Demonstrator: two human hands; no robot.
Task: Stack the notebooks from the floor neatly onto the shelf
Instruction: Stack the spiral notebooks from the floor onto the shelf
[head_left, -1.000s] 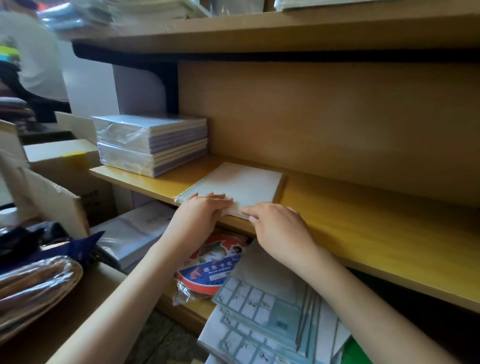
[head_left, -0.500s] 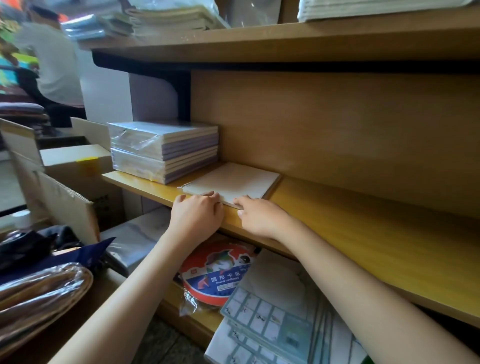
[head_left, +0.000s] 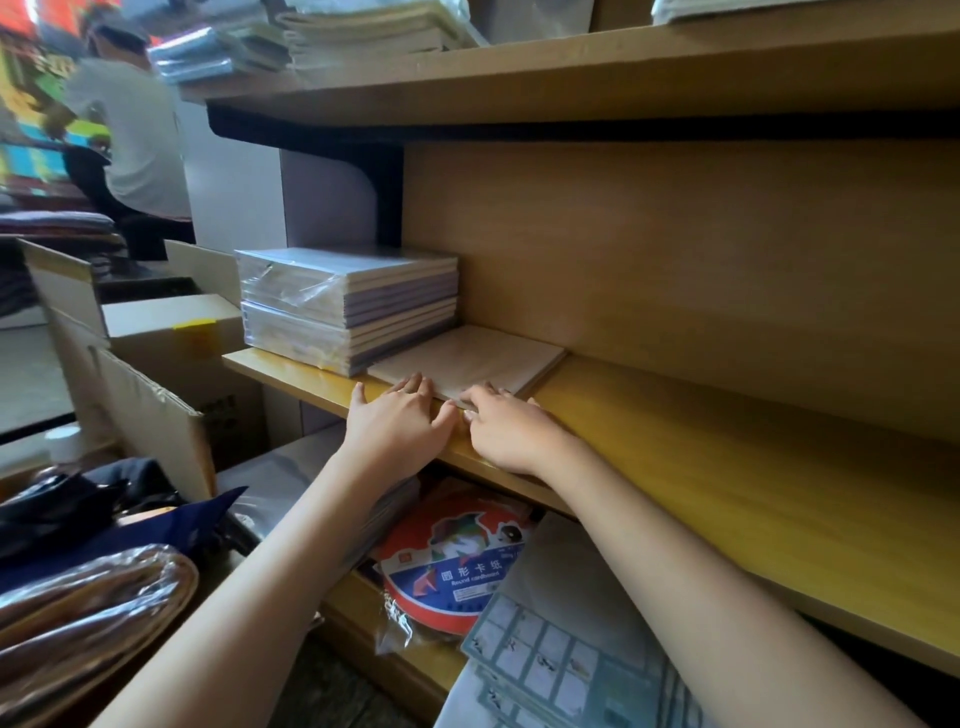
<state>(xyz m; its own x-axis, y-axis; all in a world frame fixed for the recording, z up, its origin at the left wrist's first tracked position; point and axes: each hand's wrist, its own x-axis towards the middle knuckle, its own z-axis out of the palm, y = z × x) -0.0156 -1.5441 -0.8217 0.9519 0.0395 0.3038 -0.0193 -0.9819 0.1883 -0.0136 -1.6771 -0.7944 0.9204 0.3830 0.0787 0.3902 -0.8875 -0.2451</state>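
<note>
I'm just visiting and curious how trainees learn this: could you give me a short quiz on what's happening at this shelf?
1. True or false: the loose notebook lies flat on the shelf, beside the wrapped stack.
2. Which hands touch the notebook's near edge? A) left hand only B) right hand only C) both
3. Fill in: the round red-and-blue pack lies ___ that shelf.
Key: 1 true; 2 C; 3 below.

Shelf (head_left: 727, 467) open right of notebook (head_left: 467, 358); wrapped stack (head_left: 343, 306) blocks left, back panel (head_left: 675, 260) behind.
</note>
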